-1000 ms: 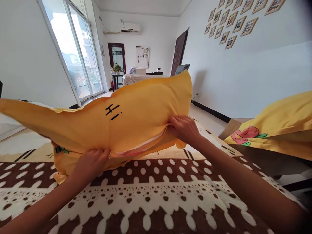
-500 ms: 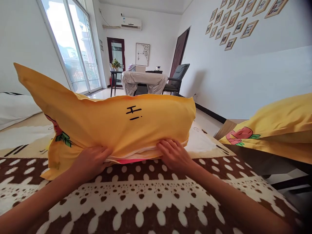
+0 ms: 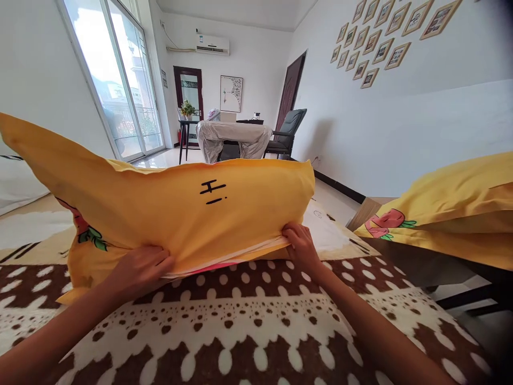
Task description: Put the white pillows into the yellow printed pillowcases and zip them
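Observation:
A yellow pillowcase with black "Hi!" lettering stands propped up across the middle, bulging as if filled. Carrot prints show near its left side, and a long corner of cloth sticks up at the far left. My left hand is closed on the lower edge, left of centre. Toward the right end of that same edge, my right hand pinches the cloth. Between the hands the edge is drawn fairly straight, with a strip of pink showing beneath. Under it lies a brown and white patterned blanket.
Another yellow cloth item with carrot prints rests at the right, above a dark gap beside the bed. White bedding lies at the far left. Further back are a covered table and a dark chair.
My right hand has moved right along the pillowcase's lower edge and grips it nearer the end. The edge between my hands is straighter. The view has shifted slightly.

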A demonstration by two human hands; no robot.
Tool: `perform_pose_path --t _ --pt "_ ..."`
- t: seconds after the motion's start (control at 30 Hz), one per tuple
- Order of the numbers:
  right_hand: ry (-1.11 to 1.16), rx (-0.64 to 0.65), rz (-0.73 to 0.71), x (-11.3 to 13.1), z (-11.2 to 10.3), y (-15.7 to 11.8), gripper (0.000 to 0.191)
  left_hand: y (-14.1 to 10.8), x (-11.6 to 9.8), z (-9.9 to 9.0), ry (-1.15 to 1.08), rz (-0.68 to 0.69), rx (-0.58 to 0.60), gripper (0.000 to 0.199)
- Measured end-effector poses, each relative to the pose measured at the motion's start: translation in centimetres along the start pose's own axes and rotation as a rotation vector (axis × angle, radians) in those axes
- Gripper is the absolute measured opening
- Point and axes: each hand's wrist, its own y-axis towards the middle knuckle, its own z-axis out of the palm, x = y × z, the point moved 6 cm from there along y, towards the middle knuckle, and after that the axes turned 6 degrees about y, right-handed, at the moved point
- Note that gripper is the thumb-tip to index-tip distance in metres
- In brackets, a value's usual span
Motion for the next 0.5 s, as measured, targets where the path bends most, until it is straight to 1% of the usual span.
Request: perform_pose_path --t 0.03,0.07,0.1,0.13,0.17,0.2,0.23,0.27,0.33,0.4,0.43,0.47,0.5 --pt "0.077 -0.003 0.069 -0.3 -0.1 -0.2 0.018 0.1 0.2 0.5 0.019 -0.017 0.048 0.022" --pt "0.143 -0.012 0.137 -0.5 0.0 -0.3 0.018 0.3 0.5 1.1 0.036 -0.046 0.129 0.019" --pt "0.190 -0.019 0.194 -0.5 0.2 -0.4 0.018 0.3 0.9 1.8 0.045 -0.088 0.243 0.017" --pt "0.222 -0.013 0.233 -0.3 0.6 -0.3 0.017 0.3 1.3 2.5 0.046 -0.138 0.377 0.020" --pt "0.240 0.023 0.251 0.0 1.1 -0.2 0.016 0.1 1.7 3.1 0.037 -0.198 0.518 0.026" --pt "0.247 0.087 0.251 0.4 1.7 0.1 0.015 0.0 2.0 3.6 0.025 -0.265 0.651 0.031" --pt "0.243 0.177 0.237 0.8 2.2 0.4 0.016 -0.1 2.2 3.9 0.011 -0.328 0.755 0.036" --pt "0.233 0.287 0.213 1.2 2.6 0.7 0.018 0.0 2.4 4.1 -0.008 -0.382 0.832 0.038" --pt "0.178 0.528 0.139 1.9 2.9 1.1 0.022 0.6 2.7 4.3 -0.052 -0.444 0.911 0.039" --pt "0.070 0.737 0.051 2.7 2.5 1.2 0.027 1.6 3.1 4.2 -0.119 -0.458 0.953 0.033" --pt "0.006 0.816 0.013 3.1 2.1 1.1 0.027 2.0 3.5 4.0 -0.152 -0.460 0.973 0.029" --pt "-0.056 0.874 -0.015 3.6 1.9 1.0 0.024 2.5 4.1 3.6 -0.171 -0.469 0.964 0.025" --pt "-0.109 0.917 -0.025 4.1 1.7 0.9 0.021 3.1 4.8 3.0 -0.171 -0.488 0.920 0.023"
